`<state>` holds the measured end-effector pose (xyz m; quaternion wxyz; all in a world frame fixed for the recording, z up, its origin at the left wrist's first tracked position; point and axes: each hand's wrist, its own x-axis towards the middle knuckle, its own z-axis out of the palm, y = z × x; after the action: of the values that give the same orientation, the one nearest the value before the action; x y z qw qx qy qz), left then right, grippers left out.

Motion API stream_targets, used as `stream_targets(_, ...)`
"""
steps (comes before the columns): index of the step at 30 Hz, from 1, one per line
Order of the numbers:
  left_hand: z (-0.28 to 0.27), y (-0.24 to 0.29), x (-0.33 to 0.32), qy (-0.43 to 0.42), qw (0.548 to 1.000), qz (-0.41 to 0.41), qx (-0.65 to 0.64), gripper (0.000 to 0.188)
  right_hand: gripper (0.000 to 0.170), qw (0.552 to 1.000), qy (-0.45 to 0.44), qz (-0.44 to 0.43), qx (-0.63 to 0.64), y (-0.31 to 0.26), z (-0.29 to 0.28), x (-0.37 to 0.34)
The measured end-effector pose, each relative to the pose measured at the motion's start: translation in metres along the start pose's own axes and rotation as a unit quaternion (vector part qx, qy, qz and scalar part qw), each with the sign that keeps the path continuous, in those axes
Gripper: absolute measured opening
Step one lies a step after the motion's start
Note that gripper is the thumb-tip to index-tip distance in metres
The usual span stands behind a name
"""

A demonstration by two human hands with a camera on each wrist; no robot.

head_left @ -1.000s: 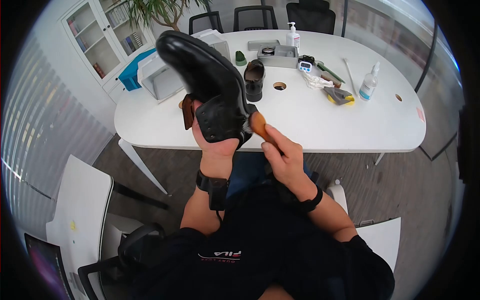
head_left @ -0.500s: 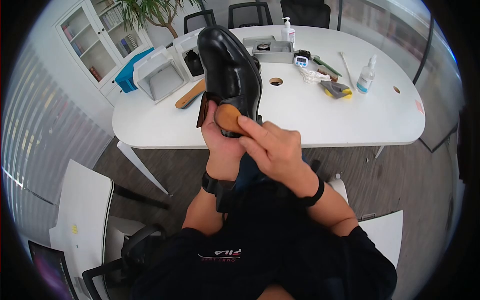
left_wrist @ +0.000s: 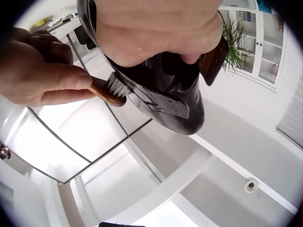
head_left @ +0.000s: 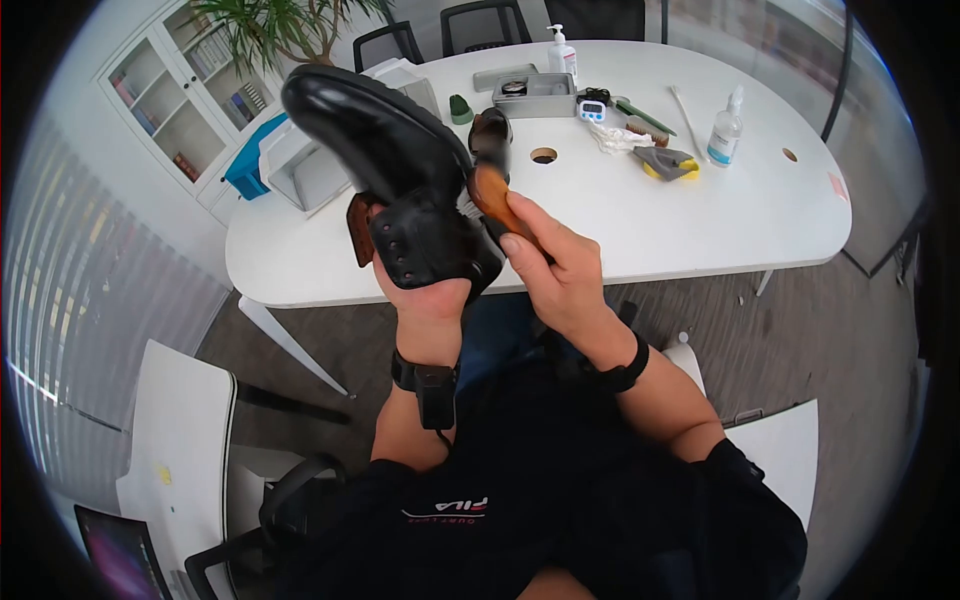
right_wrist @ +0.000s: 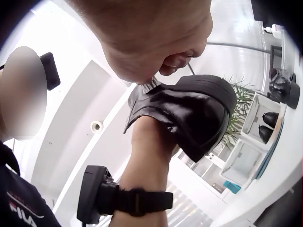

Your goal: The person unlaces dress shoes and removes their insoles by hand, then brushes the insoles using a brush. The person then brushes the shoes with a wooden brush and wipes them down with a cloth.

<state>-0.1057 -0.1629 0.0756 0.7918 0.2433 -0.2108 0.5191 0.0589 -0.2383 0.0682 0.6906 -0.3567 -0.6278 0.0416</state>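
Note:
A black leather shoe (head_left: 400,150) is held up over the table's near edge, toe pointing away and to the left. My left hand (head_left: 430,308) reaches into its opening and grips it from within, the fingers hidden by the leather. A brown flap (head_left: 360,230) sticks out beside that hand. On the shoe's right side, my right hand (head_left: 560,262) pinches the handle of a small wooden shoe brush (head_left: 492,195) between thumb and fingers. In the left wrist view its pale bristles (left_wrist: 117,85) meet the shoe's side near the edge of the sole.
Behind the brush, a second dark shoe (head_left: 490,135) stands on the white table (head_left: 660,225). Further back are a metal tin (head_left: 545,105), a small timer (head_left: 592,112), a white cloth (head_left: 618,139), a grey-yellow cloth (head_left: 668,163) and a spray bottle (head_left: 725,135). White bins (head_left: 310,165) stand at left.
Half a second ago the shoe stood more upright with the brush across its front. Now it is tilted left again, and the brush is back at its right side.

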Motion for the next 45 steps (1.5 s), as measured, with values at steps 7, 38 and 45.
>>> stream_targets(7,0.022,0.021,0.022,0.030,0.996,0.073,0.037,0.048,0.038,0.983,-0.029,0.172,0.061,0.030,0.014,-0.057)
stream_targets(38,0.008,0.012,0.006,-0.025,0.999,-0.003,0.045,0.054,0.027,0.503,-0.205,0.599,0.588,0.045,-0.001,-0.032)
stream_targets(45,0.005,0.011,0.001,0.006,0.996,0.037,0.080,0.052,0.028,0.515,-0.196,0.612,0.567,0.033,-0.022,-0.031)
